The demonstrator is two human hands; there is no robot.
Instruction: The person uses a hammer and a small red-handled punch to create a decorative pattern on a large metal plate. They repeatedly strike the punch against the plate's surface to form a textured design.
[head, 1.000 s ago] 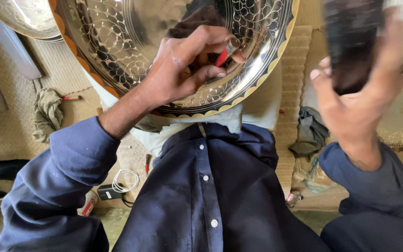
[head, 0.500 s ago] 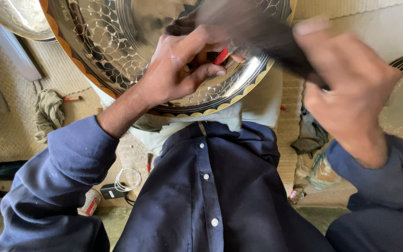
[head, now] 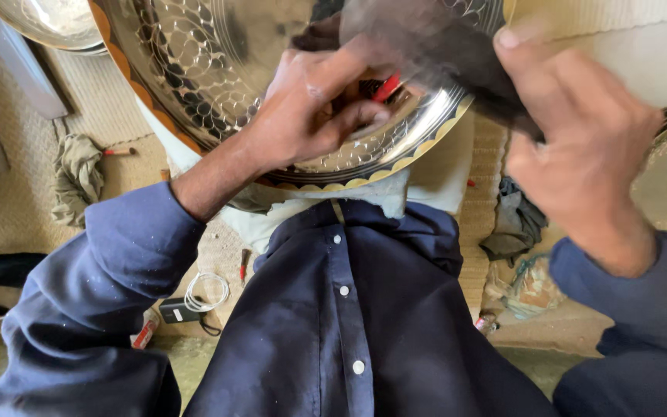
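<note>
The left hand (head: 314, 104) pinches a red tool (head: 386, 86) against the engraved tray (head: 194, 69), fingers closed round it; only its red tip shows, so its axis cannot be told. The right hand (head: 580, 147) grips a dark mallet (head: 441, 54), blurred, lying long from upper left to lower right across the tray's rim, its head cut off by the top edge.
</note>
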